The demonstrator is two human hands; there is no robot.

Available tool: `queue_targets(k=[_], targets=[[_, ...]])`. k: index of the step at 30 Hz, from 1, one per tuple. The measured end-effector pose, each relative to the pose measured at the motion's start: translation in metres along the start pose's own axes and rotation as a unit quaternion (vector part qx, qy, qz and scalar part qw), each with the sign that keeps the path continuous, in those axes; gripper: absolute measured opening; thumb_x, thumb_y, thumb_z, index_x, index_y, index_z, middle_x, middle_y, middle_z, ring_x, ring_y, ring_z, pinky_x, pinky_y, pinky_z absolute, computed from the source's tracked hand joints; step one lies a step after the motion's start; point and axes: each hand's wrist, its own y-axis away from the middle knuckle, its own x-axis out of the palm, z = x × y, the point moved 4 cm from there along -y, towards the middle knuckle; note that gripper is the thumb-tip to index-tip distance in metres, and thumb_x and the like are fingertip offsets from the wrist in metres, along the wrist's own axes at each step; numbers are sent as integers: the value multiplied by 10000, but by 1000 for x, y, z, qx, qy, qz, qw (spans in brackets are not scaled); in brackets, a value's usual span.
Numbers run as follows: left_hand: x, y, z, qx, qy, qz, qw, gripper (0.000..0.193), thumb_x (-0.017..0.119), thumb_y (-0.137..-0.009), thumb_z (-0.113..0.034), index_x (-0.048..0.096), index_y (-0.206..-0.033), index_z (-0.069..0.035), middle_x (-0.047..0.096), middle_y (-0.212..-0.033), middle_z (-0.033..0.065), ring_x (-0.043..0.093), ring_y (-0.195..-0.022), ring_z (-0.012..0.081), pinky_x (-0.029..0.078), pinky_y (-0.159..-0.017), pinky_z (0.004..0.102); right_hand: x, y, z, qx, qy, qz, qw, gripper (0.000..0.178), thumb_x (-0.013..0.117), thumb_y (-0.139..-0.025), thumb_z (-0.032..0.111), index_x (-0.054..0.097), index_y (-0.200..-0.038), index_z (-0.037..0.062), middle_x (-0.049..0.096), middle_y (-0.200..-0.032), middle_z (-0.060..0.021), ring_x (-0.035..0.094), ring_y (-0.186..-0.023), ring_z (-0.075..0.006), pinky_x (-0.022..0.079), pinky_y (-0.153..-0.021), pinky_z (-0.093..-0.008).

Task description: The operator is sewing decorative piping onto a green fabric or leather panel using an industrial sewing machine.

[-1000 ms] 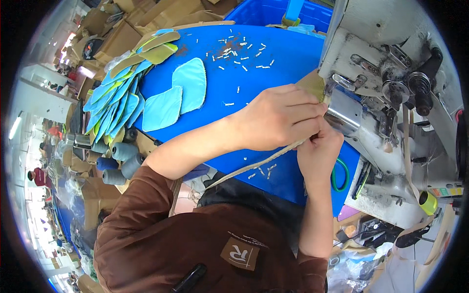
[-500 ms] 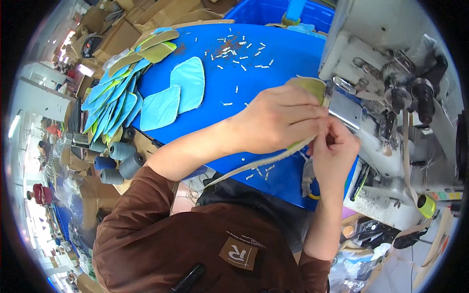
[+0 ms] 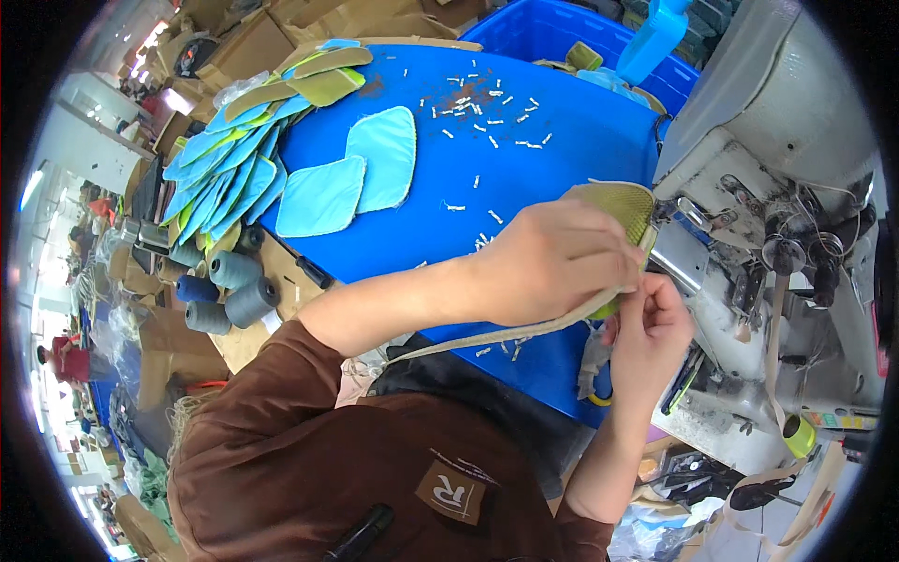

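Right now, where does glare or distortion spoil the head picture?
Head view: glare blows out white along the left rim, where the background is squeezed and bent; black fisheye border fills the corners; the metal plate near the right hand catches a bright sheen.

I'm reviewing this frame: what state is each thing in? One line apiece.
Left grip: closed on the olive piece
Right grip: curled beside the tape; pinch unclear
Olive piece: held, partly covered
Tape: slanting down toward the lap
Two blue pieces: flat, overlapping
Pile of pieces: fanned out
Scraps: scattered
Bin: open, fabric inside
Machine: running or stopped, unclear
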Motion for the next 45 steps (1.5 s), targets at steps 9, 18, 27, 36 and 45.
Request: queue_targets(k=[9,18,27,36,45], targets=[[0,2,-11,-34,-24,25,999,196,757,-749,-56,678,-928,-45,726,-1033,81,694,-932,262,548,-769,367,-1,-8,4,7,-44,-26,999,143,564,-1010,92,655,-942,6,575,-632,21,471,-495,-16,344,-429,-180],[2,1,-20,-71,-34,18,997,211,753,-752,-42,686,-953,-40,723,-1043,87,698,-930,276,551,-784,377,-1,4,0,-25,-54,-14,998,94,587,-989,44,659,-967,-14,660,-727,-10,545,-568,-20,418,-480,-173],[2,-8,-8,-36,-43,63,996,218,727,-772,-32,700,-986,-59,721,-1053,85,690,-980,273,550,-800,376,5,-8,-1,-16,-44,-39,998,98,597,-970,14,667,-1020,-34,670,-735,-25,582,-573,-33,445,-472,-189],[-6,-8,6,-139,46,73,987,206,715,-797,-8,698,-997,-50,723,-1044,91,697,-964,280,561,-799,359,26,-11,-14,-74,111,-59,989,143,732,-814,80,664,-787,-43,671,-645,-149,674,-532,-208,490,-529,-310],[4,-10,0,32,-79,124,989,219,700,-715,-87,672,-929,-48,692,-1080,77,671,-1040,271,567,-815,374,21,-13,-17,-146,154,-62,975,20,655,-788,-17,637,-792,-26,579,-613,-202,611,-510,-294,470,-537,-325]])
